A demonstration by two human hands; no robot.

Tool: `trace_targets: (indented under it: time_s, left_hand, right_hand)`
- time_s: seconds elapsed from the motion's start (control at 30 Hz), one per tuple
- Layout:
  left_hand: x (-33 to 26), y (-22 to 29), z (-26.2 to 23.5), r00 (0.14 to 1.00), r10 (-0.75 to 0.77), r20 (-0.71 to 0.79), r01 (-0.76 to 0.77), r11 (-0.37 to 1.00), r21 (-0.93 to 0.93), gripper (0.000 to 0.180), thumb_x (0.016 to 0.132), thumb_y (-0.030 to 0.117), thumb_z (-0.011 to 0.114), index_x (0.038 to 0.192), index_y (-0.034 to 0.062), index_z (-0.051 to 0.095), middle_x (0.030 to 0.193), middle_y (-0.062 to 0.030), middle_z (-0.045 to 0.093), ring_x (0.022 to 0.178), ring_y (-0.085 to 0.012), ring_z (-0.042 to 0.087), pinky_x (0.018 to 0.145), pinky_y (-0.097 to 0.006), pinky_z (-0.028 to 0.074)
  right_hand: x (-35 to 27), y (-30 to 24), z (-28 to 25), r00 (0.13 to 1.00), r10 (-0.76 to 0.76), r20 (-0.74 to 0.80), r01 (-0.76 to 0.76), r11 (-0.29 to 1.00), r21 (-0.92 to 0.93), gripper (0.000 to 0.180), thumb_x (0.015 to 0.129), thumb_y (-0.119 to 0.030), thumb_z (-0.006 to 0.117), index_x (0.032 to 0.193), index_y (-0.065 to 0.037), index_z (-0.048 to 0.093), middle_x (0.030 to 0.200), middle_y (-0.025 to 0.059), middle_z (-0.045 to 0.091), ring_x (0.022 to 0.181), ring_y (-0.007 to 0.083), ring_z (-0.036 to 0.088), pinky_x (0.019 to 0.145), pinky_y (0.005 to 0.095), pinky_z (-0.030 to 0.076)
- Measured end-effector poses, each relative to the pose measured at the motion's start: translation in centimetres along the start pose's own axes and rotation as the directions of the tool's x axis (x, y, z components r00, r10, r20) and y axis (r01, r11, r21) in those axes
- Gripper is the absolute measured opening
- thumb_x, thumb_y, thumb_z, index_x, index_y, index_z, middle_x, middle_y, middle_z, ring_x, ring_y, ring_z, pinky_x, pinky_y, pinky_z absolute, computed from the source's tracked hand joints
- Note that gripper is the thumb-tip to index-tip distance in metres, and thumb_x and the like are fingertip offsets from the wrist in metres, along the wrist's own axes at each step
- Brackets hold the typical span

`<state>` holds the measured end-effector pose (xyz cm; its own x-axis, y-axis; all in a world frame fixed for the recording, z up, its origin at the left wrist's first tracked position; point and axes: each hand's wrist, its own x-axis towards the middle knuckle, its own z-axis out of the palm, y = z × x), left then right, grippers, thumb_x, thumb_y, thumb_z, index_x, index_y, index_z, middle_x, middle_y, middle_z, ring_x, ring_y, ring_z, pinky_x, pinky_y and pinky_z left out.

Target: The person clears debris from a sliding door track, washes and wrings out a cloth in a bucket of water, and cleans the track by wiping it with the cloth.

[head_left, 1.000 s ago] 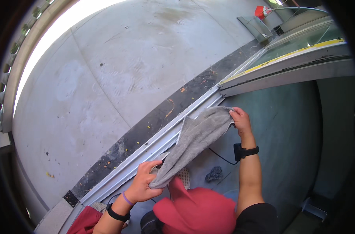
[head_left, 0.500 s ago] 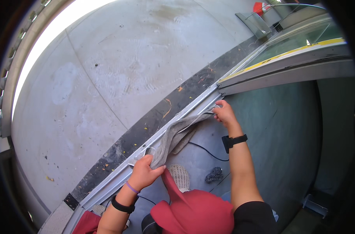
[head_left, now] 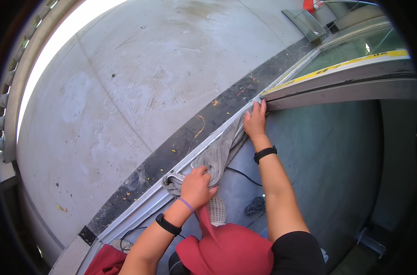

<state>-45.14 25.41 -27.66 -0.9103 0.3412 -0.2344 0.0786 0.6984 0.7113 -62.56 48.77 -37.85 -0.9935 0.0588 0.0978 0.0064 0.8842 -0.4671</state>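
Pressing: both hands hold a crumpled grey cloth (head_left: 217,153) flat along a pale metal door track (head_left: 144,208).
Cloth place: it lies stretched on the track, running from the lower left end by the left hand up to the right hand near the corner of the frame.
Left hand: the left hand (head_left: 197,185) is curled with fingers closed over the bunched lower end of the cloth, pinching the fabric against the track; a thin purple band and a black wristband sit on that wrist.
Right hand: the right hand (head_left: 255,121) lies flat with fingers together and extended, fingertips pushing the upper end of the cloth into the track; a black watch band circles the wrist.
Beside the track: a dark gritty strip (head_left: 204,133) with small orange and yellow flecks runs along its outer side, and beyond it spreads a pale concrete pavement (head_left: 126,82).
Inner side: a grey-green floor (head_left: 337,156) with a thin black cable (head_left: 243,175) lying on it.
Upper right: a glass door panel with a yellow strip (head_left: 350,62) along its metal frame.
Lower edge: a red cap (head_left: 227,250) on the person's head.
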Motion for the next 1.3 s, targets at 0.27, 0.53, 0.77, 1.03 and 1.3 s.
trace_targets:
  time_s: [0.27, 0.53, 0.77, 1.03, 1.3]
  left_hand:
    - [-0.7, -0.1, 0.4, 1.0, 0.018, -0.005, -0.018, 1.0, 0.007, 0.035, 0.064, 0.026, 0.072, 0.077, -0.0025, 0.056, 0.101, -0.0174, 0.053, 0.09, -0.0354, 0.053, 0.076, -0.04, 0.045]
    - [-1.4, -0.3, 0.3, 1.0, -0.006, -0.028, 0.005, 1.0, -0.012, 0.035, 0.064, 0.027, 0.072, 0.073, -0.0016, 0.054, 0.096, -0.0179, 0.053, 0.086, -0.036, 0.053, 0.073, -0.041, 0.045]
    - [-2.3, -0.6, 0.2, 0.995, -0.04, -0.086, 0.036, 0.998, -0.047, 0.032, 0.064, 0.026, 0.072, 0.076, -0.0012, 0.059, 0.093, -0.0139, 0.058, 0.085, -0.0323, 0.054, 0.074, -0.039, 0.046]
    - [-7.3, -1.4, -4.6, 0.993, -0.078, -0.086, 0.046, 0.943, -0.33, 0.018, 0.063, 0.016, 0.066, 0.075, 0.0034, 0.06, 0.082, -0.0142, 0.06, 0.079, -0.0325, 0.055, 0.07, -0.037, 0.045]
    - [-13.2, -1.7, -7.0, 0.951, -0.278, -0.136, 0.212, 0.906, -0.365, 0.014, 0.062, 0.012, 0.063, 0.073, 0.0039, 0.059, 0.071, -0.0132, 0.057, 0.07, -0.0326, 0.053, 0.064, -0.036, 0.042]
  right_hand:
    - [-0.8, -1.3, -1.4, 0.985, 0.15, 0.082, -0.11, 0.923, -0.369, 0.052, 0.086, -0.035, 0.048, 0.124, 0.001, 0.042, 0.136, 0.0146, 0.035, 0.12, 0.033, 0.036, 0.099, 0.0424, 0.03]
    - [0.5, -2.6, -2.9, 0.933, 0.249, 0.261, -0.109, 0.885, -0.452, 0.05, 0.086, -0.041, 0.044, 0.116, -0.001, 0.05, 0.125, 0.0107, 0.045, 0.115, 0.03, 0.039, 0.096, 0.0409, 0.032]
    - [0.7, -0.1, -1.7, 0.983, 0.127, 0.132, -0.065, 0.915, -0.399, 0.031, 0.077, -0.023, 0.05, 0.096, -0.001, 0.06, 0.117, 0.0102, 0.049, 0.111, 0.0304, 0.042, 0.093, 0.0413, 0.036]
    - [-5.0, -4.7, -0.8, 0.968, -0.01, 0.251, 0.094, 0.941, -0.324, 0.024, 0.073, -0.018, 0.055, 0.09, -0.001, 0.06, 0.107, 0.0132, 0.05, 0.105, 0.0304, 0.044, 0.089, 0.0414, 0.038]
    - [-15.7, -13.5, 2.3, 0.936, -0.104, 0.335, 0.158, 0.978, -0.138, 0.043, 0.075, -0.021, 0.057, 0.105, 0.007, 0.048, 0.112, 0.0217, 0.043, 0.104, 0.0363, 0.041, 0.09, 0.0437, 0.035]
